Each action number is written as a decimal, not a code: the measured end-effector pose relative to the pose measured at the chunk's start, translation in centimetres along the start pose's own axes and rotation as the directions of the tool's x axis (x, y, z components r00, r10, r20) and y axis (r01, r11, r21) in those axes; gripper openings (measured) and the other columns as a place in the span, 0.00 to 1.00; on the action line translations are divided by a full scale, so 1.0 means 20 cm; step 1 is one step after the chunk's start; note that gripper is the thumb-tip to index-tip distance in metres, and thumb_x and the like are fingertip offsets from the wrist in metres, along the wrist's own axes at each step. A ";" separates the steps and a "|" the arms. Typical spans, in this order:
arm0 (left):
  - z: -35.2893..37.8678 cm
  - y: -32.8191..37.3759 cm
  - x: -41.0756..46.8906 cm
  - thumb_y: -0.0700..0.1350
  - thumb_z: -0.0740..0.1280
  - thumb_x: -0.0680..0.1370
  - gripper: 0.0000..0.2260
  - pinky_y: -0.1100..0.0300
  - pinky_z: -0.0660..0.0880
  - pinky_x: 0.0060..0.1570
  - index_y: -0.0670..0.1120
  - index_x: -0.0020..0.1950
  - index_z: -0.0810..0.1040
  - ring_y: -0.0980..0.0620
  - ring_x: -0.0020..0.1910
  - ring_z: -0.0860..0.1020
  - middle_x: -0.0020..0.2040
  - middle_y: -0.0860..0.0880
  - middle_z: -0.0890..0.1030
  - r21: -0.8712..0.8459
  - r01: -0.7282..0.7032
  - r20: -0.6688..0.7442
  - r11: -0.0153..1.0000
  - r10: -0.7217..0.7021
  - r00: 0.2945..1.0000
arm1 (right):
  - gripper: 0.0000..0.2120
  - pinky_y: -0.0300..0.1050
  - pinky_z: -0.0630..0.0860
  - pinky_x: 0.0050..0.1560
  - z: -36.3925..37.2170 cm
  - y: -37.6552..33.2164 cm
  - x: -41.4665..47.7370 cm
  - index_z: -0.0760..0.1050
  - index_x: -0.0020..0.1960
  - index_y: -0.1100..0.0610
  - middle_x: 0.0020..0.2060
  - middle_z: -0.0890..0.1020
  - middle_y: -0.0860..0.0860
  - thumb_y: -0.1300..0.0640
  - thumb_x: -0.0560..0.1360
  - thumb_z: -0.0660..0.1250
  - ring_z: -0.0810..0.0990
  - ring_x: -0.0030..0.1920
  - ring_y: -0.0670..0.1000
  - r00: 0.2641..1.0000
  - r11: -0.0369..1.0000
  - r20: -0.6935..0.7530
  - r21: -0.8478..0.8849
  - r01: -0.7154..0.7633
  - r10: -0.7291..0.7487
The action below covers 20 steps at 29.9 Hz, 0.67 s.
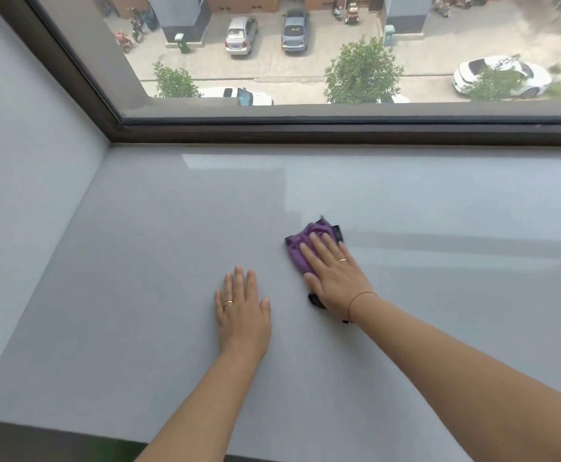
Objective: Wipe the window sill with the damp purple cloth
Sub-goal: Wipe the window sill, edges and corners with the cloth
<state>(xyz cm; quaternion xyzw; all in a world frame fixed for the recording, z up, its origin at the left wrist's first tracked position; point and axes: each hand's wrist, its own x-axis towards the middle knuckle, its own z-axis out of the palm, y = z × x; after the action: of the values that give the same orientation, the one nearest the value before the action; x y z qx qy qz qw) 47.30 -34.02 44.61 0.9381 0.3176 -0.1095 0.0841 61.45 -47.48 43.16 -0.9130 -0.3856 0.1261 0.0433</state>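
The wide pale grey window sill fills most of the view. A purple cloth with dark edges lies on it, right of centre. My right hand presses flat on the cloth, fingers spread over it, covering its near half. A damp streak on the sill runs to the right from the cloth. My left hand rests flat on the bare sill just left of the cloth, fingers apart, holding nothing.
A dark brown window frame borders the sill at the back and rises at the left. A grey side wall closes the left end. The sill's front edge runs along the bottom.
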 end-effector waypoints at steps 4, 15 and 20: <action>0.03 -0.07 -0.08 0.53 0.47 0.82 0.27 0.51 0.40 0.74 0.48 0.77 0.41 0.50 0.77 0.40 0.78 0.49 0.40 -0.008 -0.017 0.034 1.000 0.018 0.999 | 0.27 0.50 0.37 0.76 -0.05 0.22 -0.07 0.40 0.77 0.50 0.77 0.40 0.51 0.46 0.81 0.44 0.38 0.77 0.52 0.931 0.930 -0.012 0.047 -0.365 0.366; 0.04 -0.12 -0.20 0.53 0.49 0.82 0.26 0.51 0.42 0.74 0.47 0.78 0.45 0.50 0.77 0.43 0.79 0.48 0.43 -0.025 -0.043 -0.018 0.999 0.042 0.999 | 0.28 0.48 0.29 0.72 0.13 -0.41 -0.29 0.40 0.77 0.49 0.77 0.39 0.50 0.43 0.81 0.44 0.34 0.76 0.52 0.995 0.997 0.056 -0.004 0.080 -0.080; 0.08 -0.15 -0.29 0.53 0.49 0.82 0.27 0.52 0.41 0.74 0.46 0.78 0.43 0.49 0.77 0.41 0.79 0.48 0.41 -0.036 -0.065 0.028 0.997 0.066 0.997 | 0.27 0.48 0.34 0.74 0.05 -0.03 -0.36 0.39 0.77 0.49 0.77 0.39 0.49 0.45 0.81 0.44 0.36 0.76 0.50 0.981 0.981 -0.004 0.010 -0.194 0.194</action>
<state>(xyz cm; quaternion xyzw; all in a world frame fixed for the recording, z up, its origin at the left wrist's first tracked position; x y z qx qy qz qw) 40.67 -35.34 44.31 0.9446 0.2875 -0.1150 0.1086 56.06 -52.24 43.75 -0.9463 -0.2939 0.1295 0.0362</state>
